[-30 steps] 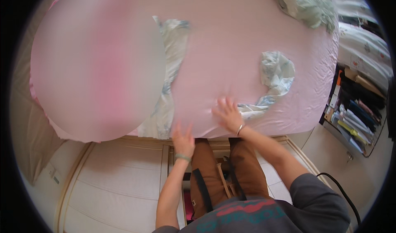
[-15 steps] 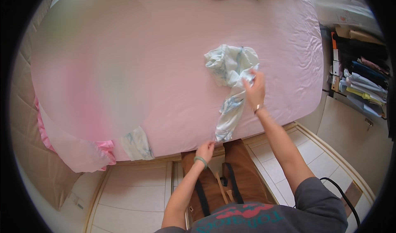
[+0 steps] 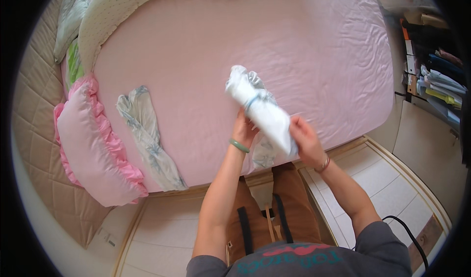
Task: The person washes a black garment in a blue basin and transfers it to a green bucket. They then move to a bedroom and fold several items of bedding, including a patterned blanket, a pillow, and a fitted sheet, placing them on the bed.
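Note:
A white garment with a pale blue print, bunched lengthwise, is held above the near part of the bed. My left hand grips it from below on its left side, some fingers hidden behind the fabric. At its lower right edge, my right hand pinches the cloth between thumb and fingers. A loose, see-through-looking part of the garment hangs down by the bed's near edge. Further left on the bed lies a second pale garment with a similar print, long and narrow, apart from both hands.
A pink fitted sheet covers the bed. A pink ruffled pillow lies at the left, beside a beige quilted headboard. Pale dotted bedding is heaped at the far left. Shelves with papers stand at the right.
The garment has been lifted off the sheet and gathered into a narrower bundle. My left hand has risen from the bed's near edge to grip it; my right hand has moved nearer to me.

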A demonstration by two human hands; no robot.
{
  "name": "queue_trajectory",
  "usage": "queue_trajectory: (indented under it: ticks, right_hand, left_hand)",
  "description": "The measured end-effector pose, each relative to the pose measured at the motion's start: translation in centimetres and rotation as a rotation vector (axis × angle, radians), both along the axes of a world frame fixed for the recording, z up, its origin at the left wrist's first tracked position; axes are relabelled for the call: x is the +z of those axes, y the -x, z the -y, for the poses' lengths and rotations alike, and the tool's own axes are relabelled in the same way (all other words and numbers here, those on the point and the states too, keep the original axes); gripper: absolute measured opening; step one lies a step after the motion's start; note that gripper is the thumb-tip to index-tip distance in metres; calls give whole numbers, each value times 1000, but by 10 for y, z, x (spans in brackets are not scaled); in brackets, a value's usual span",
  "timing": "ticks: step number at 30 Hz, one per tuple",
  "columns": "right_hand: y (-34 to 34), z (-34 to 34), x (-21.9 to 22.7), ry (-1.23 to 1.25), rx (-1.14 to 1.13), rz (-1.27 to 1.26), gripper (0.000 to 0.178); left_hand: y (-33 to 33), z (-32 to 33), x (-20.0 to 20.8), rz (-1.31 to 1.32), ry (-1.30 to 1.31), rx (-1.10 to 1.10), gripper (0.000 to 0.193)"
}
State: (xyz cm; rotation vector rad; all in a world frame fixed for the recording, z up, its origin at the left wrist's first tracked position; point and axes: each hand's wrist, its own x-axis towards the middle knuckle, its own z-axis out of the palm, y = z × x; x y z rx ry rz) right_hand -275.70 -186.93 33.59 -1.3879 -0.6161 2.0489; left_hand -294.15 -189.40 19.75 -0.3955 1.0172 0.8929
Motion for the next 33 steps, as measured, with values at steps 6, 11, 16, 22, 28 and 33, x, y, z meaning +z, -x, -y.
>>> queue_trajectory:
  ticks: [6,11,16,22,28,33]
  right_hand:
    - [-2,44,13,-357,797,57,12]
    - [14,65,-27,-454,885,204,18]
    - [30,47,-85,-451,665,611,22]
    - [54,20,-113,-681,460,1129,48]
    - [27,64,-132,-437,650,1030,52]
    - [14,67,-117,-166,460,827,33]
  left_hand:
    - [23,39,22,145,-213,192,47]
    - [67,66,16,-80,-63,282,49]
    - [95,87,5,-830,315,-124,49]
    - [76,64,1,-1358,-90,-381,53]
    - [92,31,-20,-1371,63,-655,42]
    - [128,60,10,-459,-29,-37,27]
